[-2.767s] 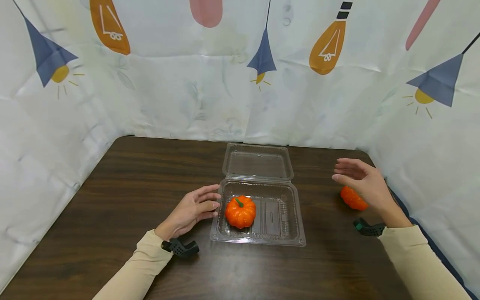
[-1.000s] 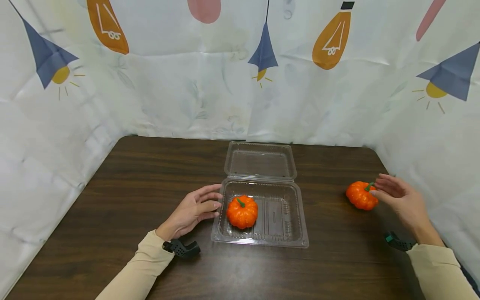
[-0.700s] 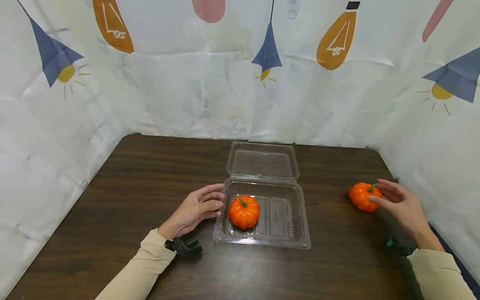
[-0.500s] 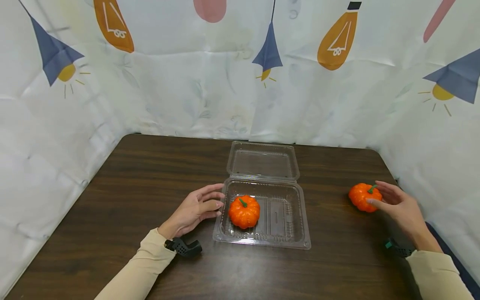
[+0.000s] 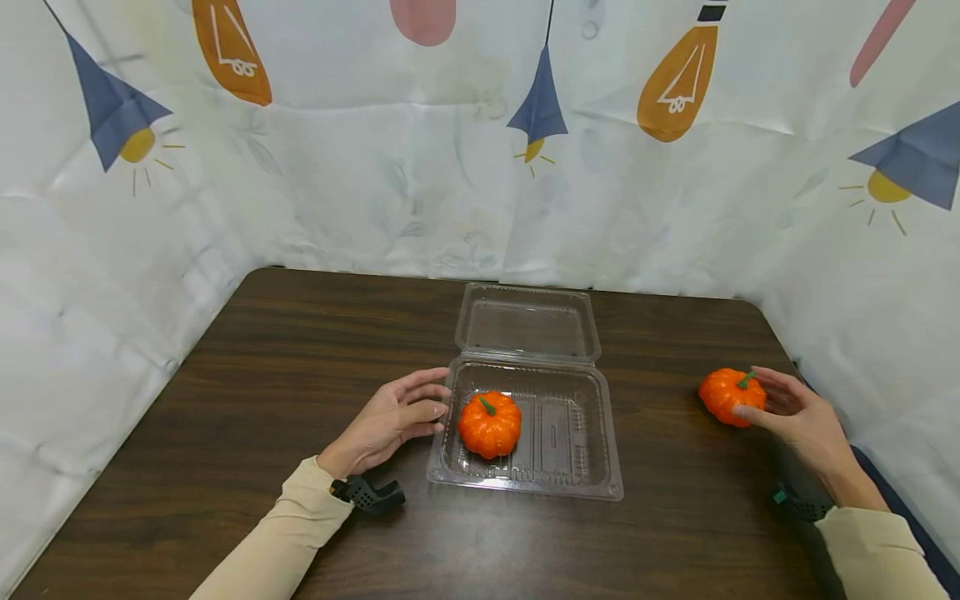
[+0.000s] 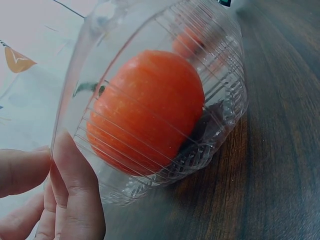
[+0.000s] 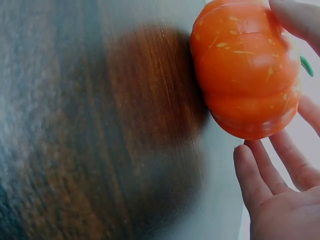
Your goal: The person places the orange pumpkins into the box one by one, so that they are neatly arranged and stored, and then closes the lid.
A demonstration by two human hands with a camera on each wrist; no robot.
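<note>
A clear plastic clamshell container (image 5: pixel 558 483) lies on the table with its lid folded back. Inside its left half sits a small orange pumpkin (image 5: pixel 490 426) with a green stem. My left hand (image 5: pixel 390 419) is at the container's left side; in the left wrist view its thumb and forefinger pinch the rim. Far to the right, my right hand (image 5: pixel 802 421) holds a second orange pumpkin (image 5: pixel 727 396), thumb on one side and fingers round the other. The right wrist view shows this pumpkin (image 7: pixel 245 70) close to the table top, part of it behind the thumb.
The dark wooden table (image 5: pixel 330 333) carries the container near its middle. White fabric (image 5: pixel 420 200) printed with lamps and bulbs hangs behind and at both sides. Each wrist wears a black band with a camera mount (image 5: pixel 371 494).
My right hand has moved from above the right pumpkin to its right side, then closed in until thumb and fingers are around it. The left hand stays at the container.
</note>
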